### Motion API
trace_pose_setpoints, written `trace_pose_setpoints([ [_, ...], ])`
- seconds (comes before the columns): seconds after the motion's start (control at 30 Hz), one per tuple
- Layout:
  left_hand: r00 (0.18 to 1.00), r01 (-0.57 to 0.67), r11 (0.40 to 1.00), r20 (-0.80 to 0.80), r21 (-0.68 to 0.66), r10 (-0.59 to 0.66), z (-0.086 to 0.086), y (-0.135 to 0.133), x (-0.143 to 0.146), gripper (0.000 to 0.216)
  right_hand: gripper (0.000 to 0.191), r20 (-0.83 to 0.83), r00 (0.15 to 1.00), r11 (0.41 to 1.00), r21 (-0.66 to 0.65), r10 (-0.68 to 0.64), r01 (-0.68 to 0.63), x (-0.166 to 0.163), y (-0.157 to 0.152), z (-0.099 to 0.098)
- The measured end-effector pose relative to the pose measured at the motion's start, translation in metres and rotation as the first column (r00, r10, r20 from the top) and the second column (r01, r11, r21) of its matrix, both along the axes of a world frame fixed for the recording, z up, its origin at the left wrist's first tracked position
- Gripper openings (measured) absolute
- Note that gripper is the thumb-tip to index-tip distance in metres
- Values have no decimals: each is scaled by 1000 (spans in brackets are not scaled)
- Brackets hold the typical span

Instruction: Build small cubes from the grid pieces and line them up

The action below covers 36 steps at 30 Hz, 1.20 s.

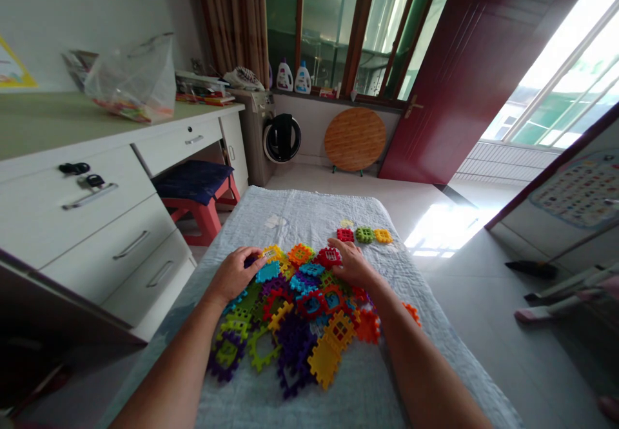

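A heap of notched plastic building tiles [293,332] in several colours lies on the cloth in front of me. At its far left edge, my left hand [236,275] has thumb and fingers closed at the edge of a yellow window tile [272,253]; a purple piece shows partly under the fingers. My right hand [355,265] pinches a red window tile [329,257] at the far right of the heap. Beyond that hand, a separate red tile [345,235], a green tile [364,235] and a yellow tile [383,236] sit in a row.
A pale blue cloth [314,213] covers the low surface. On the left are a white drawer desk [111,216] and a pink stool [207,219] with a dark cushion. A washing machine [258,132], a round wooden board [355,139] and a red door [464,61] stand farther back.
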<state>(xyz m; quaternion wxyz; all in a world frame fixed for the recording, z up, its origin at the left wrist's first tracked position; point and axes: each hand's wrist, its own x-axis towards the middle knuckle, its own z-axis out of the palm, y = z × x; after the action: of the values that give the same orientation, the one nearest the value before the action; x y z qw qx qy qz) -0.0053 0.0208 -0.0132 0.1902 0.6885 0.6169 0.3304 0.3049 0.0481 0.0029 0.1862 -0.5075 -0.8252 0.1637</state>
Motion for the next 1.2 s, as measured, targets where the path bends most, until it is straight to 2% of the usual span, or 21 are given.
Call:
trace_pose_setpoints([
  [0.23,1000,7,1000,21,-3,-7,1,0,0,36,73,96,994,996,-78,48,-41,-6,10,1],
  [0.37,1000,0,1000,22,-15,1,1,0,-1,35,74,115,992,998,-39,58,-54,-3,19,12],
  [0.5,1000,3,1000,16,-14,-3,-2,1,-3,36,72,53,987,980,138,-149,141,18,42,34],
  [0.6,1000,-5,1000,15,-3,5,-3,2,-3,35,72,109,956,953,169,-272,252,33,64,43],
  [0.77,1000,-11,1000,25,10,11,-2,1,-2,34,77,290,935,979,76,-202,187,32,82,30],
  [0.93,1000,-7,1000,17,23,7,-4,1,-2,33,78,333,930,988,49,-157,150,23,84,17],
  [1.2,1000,2,1000,-2,30,-1,-4,2,-2,34,81,341,931,992,43,-127,119,22,88,17],
])
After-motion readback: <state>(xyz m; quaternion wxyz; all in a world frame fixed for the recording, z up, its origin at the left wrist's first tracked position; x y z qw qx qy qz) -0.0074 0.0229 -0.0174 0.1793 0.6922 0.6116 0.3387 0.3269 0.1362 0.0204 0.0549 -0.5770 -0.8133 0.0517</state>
